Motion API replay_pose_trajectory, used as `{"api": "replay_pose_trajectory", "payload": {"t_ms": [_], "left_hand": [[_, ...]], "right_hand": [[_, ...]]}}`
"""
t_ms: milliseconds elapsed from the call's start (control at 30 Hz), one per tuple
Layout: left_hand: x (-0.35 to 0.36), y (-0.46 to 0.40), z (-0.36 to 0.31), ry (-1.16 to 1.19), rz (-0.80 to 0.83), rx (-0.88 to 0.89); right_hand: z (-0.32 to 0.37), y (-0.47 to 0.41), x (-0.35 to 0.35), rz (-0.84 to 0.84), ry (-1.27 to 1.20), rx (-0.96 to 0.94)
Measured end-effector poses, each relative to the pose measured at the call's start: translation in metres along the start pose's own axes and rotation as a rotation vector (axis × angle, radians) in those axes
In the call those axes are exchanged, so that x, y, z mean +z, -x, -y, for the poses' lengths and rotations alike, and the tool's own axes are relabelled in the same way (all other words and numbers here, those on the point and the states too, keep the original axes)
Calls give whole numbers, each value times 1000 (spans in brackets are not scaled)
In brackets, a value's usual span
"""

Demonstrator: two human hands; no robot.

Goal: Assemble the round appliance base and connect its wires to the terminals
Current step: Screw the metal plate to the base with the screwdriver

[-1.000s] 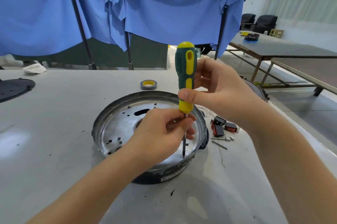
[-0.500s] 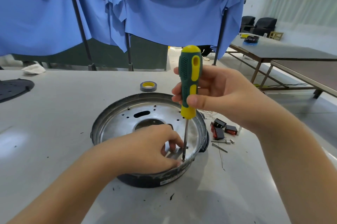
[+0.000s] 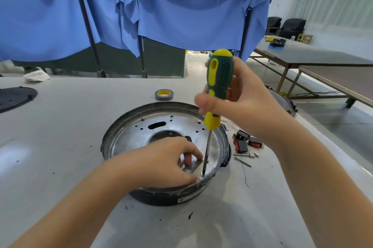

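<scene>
The round metal appliance base [image 3: 129, 136] sits in the middle of the white table, open side up, with a dark outer rim. My right hand [image 3: 242, 98] grips a green and yellow screwdriver [image 3: 219, 84] held upright, its tip on a screw near the base's front rim. My left hand [image 3: 163, 163] rests inside the base and pinches a small metal bracket [image 3: 192, 167] right beside the screwdriver shaft. Thin wires [image 3: 228, 124] show at the base's right edge, behind my right wrist.
Red and black switches [image 3: 245, 142] and loose screws [image 3: 245, 157] lie just right of the base. A tape roll [image 3: 163, 94] sits behind it. A black round plate [image 3: 14, 98] is at far left, a white cloth [image 3: 37, 76] beyond. Another round part [image 3: 282, 102] sits behind my right arm.
My left hand dropped from the screwdriver shaft down onto the bracket inside the base. The handle has turned in my right hand, and the screwdriver stays upright on the screw.
</scene>
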State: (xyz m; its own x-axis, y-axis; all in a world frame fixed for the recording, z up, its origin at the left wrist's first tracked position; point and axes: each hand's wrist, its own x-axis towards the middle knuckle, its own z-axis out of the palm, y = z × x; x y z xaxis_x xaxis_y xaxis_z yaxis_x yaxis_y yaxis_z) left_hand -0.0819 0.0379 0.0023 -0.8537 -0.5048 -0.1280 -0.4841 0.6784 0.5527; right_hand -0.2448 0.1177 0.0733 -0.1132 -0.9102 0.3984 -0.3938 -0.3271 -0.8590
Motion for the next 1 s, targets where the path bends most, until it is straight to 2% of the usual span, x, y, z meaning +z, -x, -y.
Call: {"api": "replay_pose_trajectory", "payload": {"t_ms": [133, 200, 433, 600, 733, 800, 933, 1000], "left_hand": [[0, 0, 0, 2, 10, 8], [0, -1, 1, 2, 6, 10], [0, -1, 0, 12, 16, 3], [1, -1, 1, 22, 14, -8], [1, -3, 1, 32, 11, -18], [2, -3, 1, 42, 10, -21], [2, -3, 2, 33, 12, -9], [2, -3, 3, 31, 13, -7]], "right_hand": [[5, -4, -4, 79, -522, 40], [7, -2, -6, 66, -538, -16], [16, 3, -3, -111, 159, -250], [21, 9, 0, -441, 686, -305], [20, 11, 13, -618, 870, -355], [18, 8, 16, -545, 729, -339], [21, 4, 13, -209, -47, -228], [22, 3, 9, -123, -279, -173]]}}
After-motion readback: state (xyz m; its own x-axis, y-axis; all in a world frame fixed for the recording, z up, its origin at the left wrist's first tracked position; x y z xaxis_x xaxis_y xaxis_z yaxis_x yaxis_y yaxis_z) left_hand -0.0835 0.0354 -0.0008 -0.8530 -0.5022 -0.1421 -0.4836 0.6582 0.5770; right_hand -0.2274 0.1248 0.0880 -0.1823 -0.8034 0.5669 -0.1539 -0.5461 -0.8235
